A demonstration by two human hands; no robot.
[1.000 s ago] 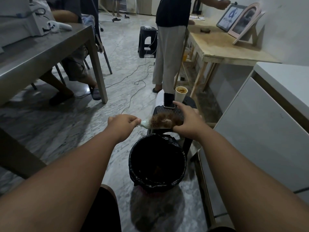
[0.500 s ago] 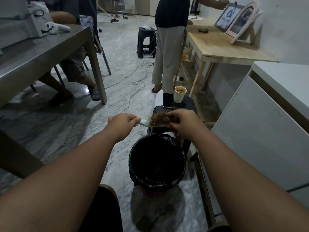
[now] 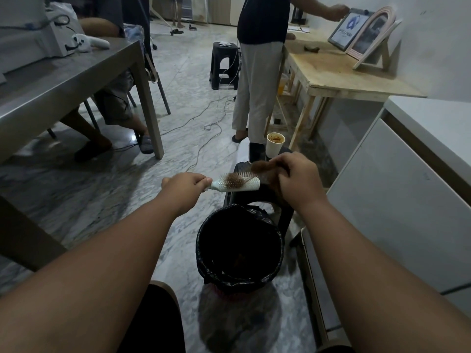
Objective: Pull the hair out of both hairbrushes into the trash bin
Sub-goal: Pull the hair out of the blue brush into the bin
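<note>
My left hand (image 3: pixel 187 185) grips the handle of a pale green hairbrush (image 3: pixel 238 185), held level above the trash bin (image 3: pixel 204 245), bristles up. A patch of brown hair still clings to the bristles near the handle end. My right hand (image 3: pixel 293 178) pinches a clump of brown hair (image 3: pixel 262 169) lifted off the brush's far end. The bin is lined with a black bag and holds some brown hair at the bottom. No second hairbrush shows.
A black stool (image 3: pixel 280 212) behind the bin carries a phone (image 3: pixel 257 152) and a paper cup (image 3: pixel 275 143). A white cabinet (image 3: pixel 397 200) stands at right, a grey table (image 3: pixel 76 82) at left. A person (image 3: pixel 257 72) stands ahead by a wooden table (image 3: pixel 344 70); cables cross the floor.
My right hand has pulled the hair clump off most of the bristles and moved it right and up. The brush head now shows bare at its far end.
</note>
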